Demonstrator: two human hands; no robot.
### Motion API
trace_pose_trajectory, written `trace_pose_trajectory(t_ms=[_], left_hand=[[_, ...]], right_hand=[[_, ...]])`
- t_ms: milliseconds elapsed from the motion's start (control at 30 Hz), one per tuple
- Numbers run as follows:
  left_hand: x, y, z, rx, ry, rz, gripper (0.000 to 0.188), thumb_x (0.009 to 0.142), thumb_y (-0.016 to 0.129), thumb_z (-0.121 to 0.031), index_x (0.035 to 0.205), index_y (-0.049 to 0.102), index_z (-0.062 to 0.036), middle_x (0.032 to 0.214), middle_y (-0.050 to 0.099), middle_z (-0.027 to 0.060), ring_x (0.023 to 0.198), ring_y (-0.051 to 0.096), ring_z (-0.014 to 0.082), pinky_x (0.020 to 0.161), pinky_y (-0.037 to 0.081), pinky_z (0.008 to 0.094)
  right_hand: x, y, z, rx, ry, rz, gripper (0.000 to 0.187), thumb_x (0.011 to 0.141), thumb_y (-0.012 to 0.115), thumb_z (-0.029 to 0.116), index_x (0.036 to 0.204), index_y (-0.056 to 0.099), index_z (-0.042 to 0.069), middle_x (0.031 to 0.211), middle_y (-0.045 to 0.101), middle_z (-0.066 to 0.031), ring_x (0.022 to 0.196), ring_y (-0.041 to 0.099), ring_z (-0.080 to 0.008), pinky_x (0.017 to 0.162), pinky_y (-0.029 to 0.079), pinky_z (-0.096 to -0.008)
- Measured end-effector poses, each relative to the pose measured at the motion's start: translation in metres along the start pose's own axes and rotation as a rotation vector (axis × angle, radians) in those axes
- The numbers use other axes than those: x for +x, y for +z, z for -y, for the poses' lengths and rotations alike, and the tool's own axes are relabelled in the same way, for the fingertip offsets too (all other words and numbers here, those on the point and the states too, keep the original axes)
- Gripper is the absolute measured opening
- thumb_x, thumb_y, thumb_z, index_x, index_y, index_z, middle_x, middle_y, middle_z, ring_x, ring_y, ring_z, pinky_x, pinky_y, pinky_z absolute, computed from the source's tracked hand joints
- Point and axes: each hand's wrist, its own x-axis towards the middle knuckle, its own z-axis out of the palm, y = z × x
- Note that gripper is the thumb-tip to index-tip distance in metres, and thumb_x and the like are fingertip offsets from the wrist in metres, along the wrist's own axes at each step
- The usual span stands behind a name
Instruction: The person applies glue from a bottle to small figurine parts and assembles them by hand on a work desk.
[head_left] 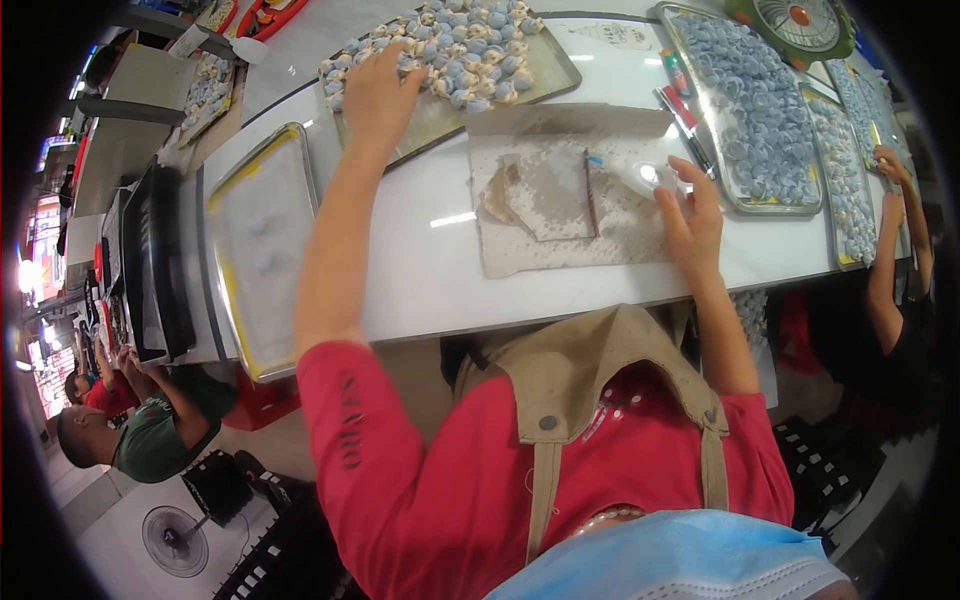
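Note:
My left hand [382,98] reaches over a tray [555,72] heaped with small blue-grey and cream pieces [470,50]. Its thumb and fingers are apart among the nearest pieces, and I see nothing held, though the fingertips are partly hidden. On the right, my right hand [695,222] hovers by the edge of a worn, stained cardboard sheet [540,255], thumb and fingers spread. Close to its fingertips lies a small clear, shiny, round item [646,176]. A thin brown strip with a blue end [590,195] lies on the cardboard.
Pens [690,130] lie right of the cardboard, beside a metal tray of blue-grey pieces [750,110]. A green fan [797,25] stands behind that tray. At left is a yellow-edged tray [262,300] with two small pieces. A co-worker's hands [890,185] work at far right.

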Motion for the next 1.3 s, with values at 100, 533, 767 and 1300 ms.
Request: trace_pose_trajectory(t_ms=[100,533,767,1300], left_hand=[[0.005,0.009,0.005,0.121,0.087,0.016,0.029,0.079,0.062,-0.016,0.107,0.059,-0.0101,0.090,0.062,0.0093,0.082,0.059,0.0230,0.072,0.047,0.0323],[-0.148,-0.068,-0.178,-1.437,-0.719,0.442,0.034,0.082,0.059,0.001,0.116,0.052,0.0018,0.102,0.061,0.0091,0.086,0.059,0.0127,0.076,0.047,0.0241],[-0.178,-0.073,-0.199,-1.653,-0.932,0.575,0.037,0.084,0.058,0.000,0.120,0.048,0.0022,0.105,0.059,0.0093,0.086,0.058,0.0116,0.074,0.046,0.0222],[-0.185,-0.086,-0.194,-1.626,-0.890,0.580,0.038,0.084,0.059,0.001,0.120,0.049,0.0031,0.111,0.057,0.0095,0.085,0.057,0.0107,0.074,0.046,0.0204]], right_hand=[[-0.001,-0.001,-0.006,-0.040,-0.005,0.036,0.037,0.078,0.067,0.018,0.111,0.056,0.005,0.104,0.057,-0.0129,0.096,0.052,-0.0271,0.083,0.041,-0.0333],[-0.013,-0.019,0.005,0.650,0.338,0.046,0.025,0.079,0.067,0.012,0.097,0.054,0.000,0.077,0.060,-0.0033,0.067,0.053,-0.0093,0.062,0.042,-0.0194],[-0.029,-0.050,0.026,0.415,0.056,0.095,0.029,0.071,0.074,0.015,0.090,0.057,0.002,0.072,0.053,-0.0024,0.075,0.049,-0.0122,0.067,0.040,-0.0237],[-0.030,-0.046,0.066,0.016,-0.224,0.157,0.031,0.057,0.082,0.020,0.072,0.062,0.003,0.067,0.054,-0.0062,0.068,0.045,-0.0210,0.060,0.039,-0.0296]])
